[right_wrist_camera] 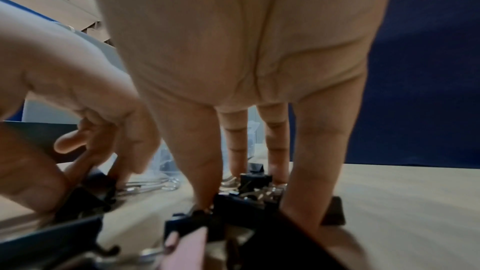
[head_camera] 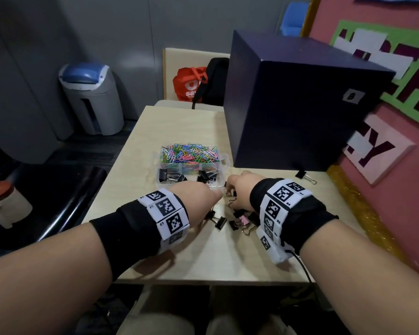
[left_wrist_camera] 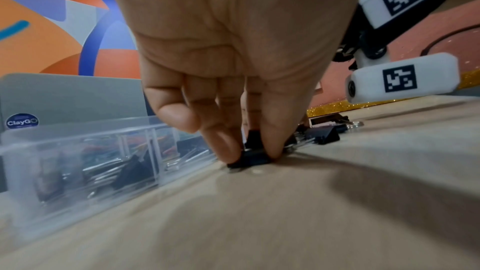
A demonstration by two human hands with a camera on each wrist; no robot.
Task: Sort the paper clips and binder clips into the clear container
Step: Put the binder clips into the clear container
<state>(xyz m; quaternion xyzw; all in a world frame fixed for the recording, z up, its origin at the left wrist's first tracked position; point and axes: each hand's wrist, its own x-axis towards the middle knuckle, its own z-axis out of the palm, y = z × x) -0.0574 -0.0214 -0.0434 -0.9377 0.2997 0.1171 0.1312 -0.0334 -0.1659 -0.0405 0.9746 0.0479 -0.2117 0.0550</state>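
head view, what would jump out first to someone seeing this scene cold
The heap of bright paper clips filling the far section of the clear container at the table's middle catches the eye first. Behind it to the right looms a big dark blue box. Nearer, both hands work among scattered black binder clips; the left hand pinches one against the table.

An office or classroom-like workroom. A pale wooden desk (head_camera: 179, 122) stands against a pink display board (head_camera: 397, 165) with cut-out letters and glitter trim; a grey swing-lid bin (head_camera: 92, 97), grey partition walls (head_camera: 34, 44) and a chair (head_camera: 179, 68) holding bags (head_camera: 198, 83) surround it.
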